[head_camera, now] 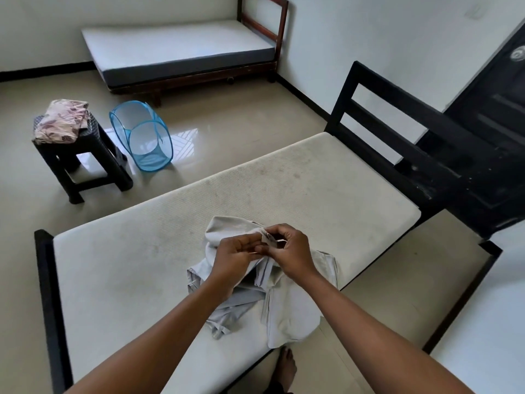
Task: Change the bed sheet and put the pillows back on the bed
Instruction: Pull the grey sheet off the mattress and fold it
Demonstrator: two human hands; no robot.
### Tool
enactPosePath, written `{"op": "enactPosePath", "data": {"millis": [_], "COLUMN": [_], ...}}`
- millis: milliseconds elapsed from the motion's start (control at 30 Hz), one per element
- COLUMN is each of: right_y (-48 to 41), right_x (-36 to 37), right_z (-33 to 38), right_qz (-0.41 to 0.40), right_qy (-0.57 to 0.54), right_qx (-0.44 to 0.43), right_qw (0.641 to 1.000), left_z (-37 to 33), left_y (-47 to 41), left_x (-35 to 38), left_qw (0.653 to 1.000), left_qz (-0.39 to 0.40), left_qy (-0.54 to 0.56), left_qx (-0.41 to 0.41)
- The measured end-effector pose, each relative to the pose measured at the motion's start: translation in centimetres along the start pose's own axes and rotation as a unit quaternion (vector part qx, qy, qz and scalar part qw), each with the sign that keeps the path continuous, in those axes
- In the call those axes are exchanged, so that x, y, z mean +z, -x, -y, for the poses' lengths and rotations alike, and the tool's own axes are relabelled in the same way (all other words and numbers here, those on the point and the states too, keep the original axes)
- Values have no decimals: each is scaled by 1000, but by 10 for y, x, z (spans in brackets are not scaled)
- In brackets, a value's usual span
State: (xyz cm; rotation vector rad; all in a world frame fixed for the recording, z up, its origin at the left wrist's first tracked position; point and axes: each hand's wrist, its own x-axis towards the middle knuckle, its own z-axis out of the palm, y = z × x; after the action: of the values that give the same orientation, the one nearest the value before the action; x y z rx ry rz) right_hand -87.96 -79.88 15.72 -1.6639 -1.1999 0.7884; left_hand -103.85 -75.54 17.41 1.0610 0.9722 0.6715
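Left hand (237, 255), right hand (289, 251) together, pinch grip on grey sheet (287, 305).

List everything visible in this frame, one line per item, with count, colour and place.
bare cream mattress: one, cream, on the near black bed frame
crumpled pale grey sheet: one, pale grey, on the mattress's near edge
folded floral cloth: one, pink and white, on top of the stool
black plastic stool: one, black, on the floor at left
blue mesh laundry hamper: one, blue, tilted on the floor right of the stool
brown wooden bed with grey mattress: one, against the far wall
dark door: one, black, at right
bare foot: one, on the floor by the near bed
left grip: one, pinching the sheet
right grip: one, pinching the sheet
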Motion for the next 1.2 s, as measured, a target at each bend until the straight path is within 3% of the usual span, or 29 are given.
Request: {"op": "enactPosePath", "data": {"millis": [100,167,233,333,467,667,767,933,1100,1200], "right_y": [-4,-8,-13,-28,-60,-98,-117,-173,-222,-239], "right_x": [-13,-28,-48,-80,-131,-217,-244,-259,-250,-241], "right_z": [-6,-4,5,33,109,246,269,310,428,462], "right_qz": [-21,-16,0,33,66,85,29,-119,-183,-197], "right_qy": [4,-1,1,22,49,21,23,137,47,12], "right_qx": [-5,-5,7,-8,-72,-151,-156,-164,-299,-347], "right_qw": [1000,1000,1000,999,994,985,987,970,935,917], "left_z": [-7,-19,-36,-70,-127,-238,-275,-334,-452,-483], "left_y": [-12,-29,-46,-60,-81,-89,-92,-108,-93,-82], "left_x": [-15,-28,-32,-12,31,76,101,126,125,116], "left_qw": [998,992,962,903,880,893,902,794,699,681], "left_qz": [67,56,55,146,234,277,143,-105,-333,-385], "left_qy": [-19,-99,-234,-347,-332,-241,-215,-367,-264,-228], "left_qx": [7,56,131,208,246,260,345,473,576,580]}}
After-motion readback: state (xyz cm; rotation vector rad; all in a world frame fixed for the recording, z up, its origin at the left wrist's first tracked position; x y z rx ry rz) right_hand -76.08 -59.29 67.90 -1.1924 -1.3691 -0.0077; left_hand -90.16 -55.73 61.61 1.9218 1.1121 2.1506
